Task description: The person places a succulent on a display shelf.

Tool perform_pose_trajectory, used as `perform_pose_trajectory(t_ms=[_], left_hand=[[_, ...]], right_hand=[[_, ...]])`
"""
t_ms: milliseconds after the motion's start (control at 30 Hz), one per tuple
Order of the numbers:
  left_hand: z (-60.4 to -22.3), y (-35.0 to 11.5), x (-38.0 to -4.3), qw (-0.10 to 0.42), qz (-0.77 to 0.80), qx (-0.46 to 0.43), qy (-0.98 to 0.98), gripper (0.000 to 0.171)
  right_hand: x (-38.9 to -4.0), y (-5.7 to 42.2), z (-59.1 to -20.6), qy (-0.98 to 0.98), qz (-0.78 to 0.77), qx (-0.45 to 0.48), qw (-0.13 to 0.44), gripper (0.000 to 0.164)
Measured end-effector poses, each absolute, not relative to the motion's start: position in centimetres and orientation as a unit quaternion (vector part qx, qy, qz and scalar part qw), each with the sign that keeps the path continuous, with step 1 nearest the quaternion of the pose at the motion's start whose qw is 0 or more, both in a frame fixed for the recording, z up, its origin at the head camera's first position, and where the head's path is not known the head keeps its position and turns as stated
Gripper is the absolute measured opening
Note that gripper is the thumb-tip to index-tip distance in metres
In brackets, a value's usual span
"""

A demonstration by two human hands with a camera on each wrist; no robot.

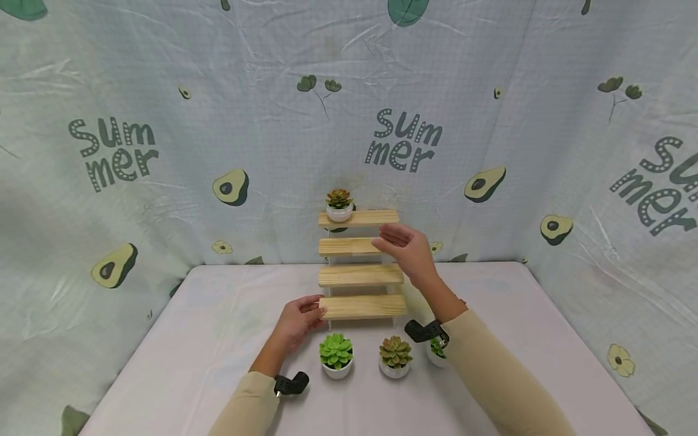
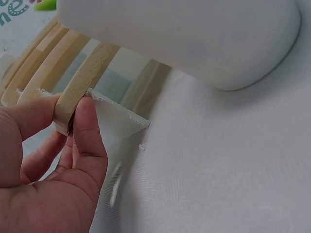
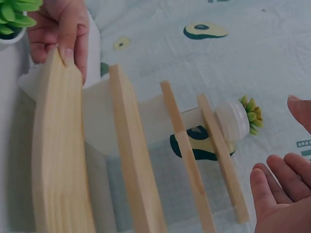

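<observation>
One stand [image 1: 360, 276], likely light: left hand [image 1: 296, 321] pinches its lowest board [image 1: 364, 307] by the end (sensibly); right hand [image 1: 410, 249] holds nothing.

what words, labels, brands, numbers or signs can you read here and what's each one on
"sum / mer": left lettering on the backdrop
"sum / mer": middle lettering, same backdrop
"su… / mer": right lettering, same backdrop, cut by the frame edge
Left wrist view: backdrop letters in the top corner, cropped and too blurred to read whole
No readable text shows on the wooden shelf or anywhere else
</observation>
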State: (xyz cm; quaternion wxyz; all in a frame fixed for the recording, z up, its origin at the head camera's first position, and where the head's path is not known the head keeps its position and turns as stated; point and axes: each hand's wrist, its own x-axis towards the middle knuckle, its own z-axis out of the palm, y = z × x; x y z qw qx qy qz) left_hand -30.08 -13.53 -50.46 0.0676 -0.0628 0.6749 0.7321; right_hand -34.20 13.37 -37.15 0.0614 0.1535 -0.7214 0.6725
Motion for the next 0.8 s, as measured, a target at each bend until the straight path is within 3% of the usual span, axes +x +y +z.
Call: perform_pose_trajectory(t_ms=[800], left_hand=[[-50.5, -13.6, -30.2, 0.069, 0.728, -0.064, 0.679, 0.044]], right_hand=[[-25.0, 20.7, -42.8, -0.78, 0.612, 0.097, 0.085, 0.056]])
